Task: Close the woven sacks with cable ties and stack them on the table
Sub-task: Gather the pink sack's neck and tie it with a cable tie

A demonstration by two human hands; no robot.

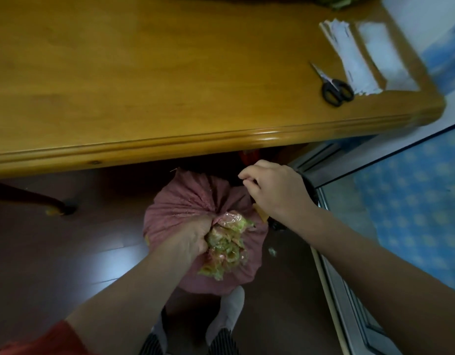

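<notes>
**A:** Where is the sack?

**B:** The pink woven sack (185, 201) stands on the floor (67, 239) at six o'clock, just below the near edge of the surface (170, 73). It isn't up there yet.

**A:** And the hands?

**B:** The left hand (195, 237) is clenched round the gathered neck, and a green-and-clear liner (226, 244) frills out past the fist. The right hand (275, 185) hovers at one o'clock from the neck with its fingers curled. I cannot tell whether it pinches anything.

**A:** How will it handle?

**B:** Soft, I'd judge. The cloth puckers into fine pleats and the body bulges round, so it should sag when lifted. The weave looks rough enough to grip, but the liner looks slick. A tie belongs at the neck, by the fist. For lifting I'd put a second hand under the belly.

**A:** Ties?

**B:** What look like white cable ties (346, 52) lie at two o'clock on the surface, with scissors (334, 85) just beside them.
</notes>
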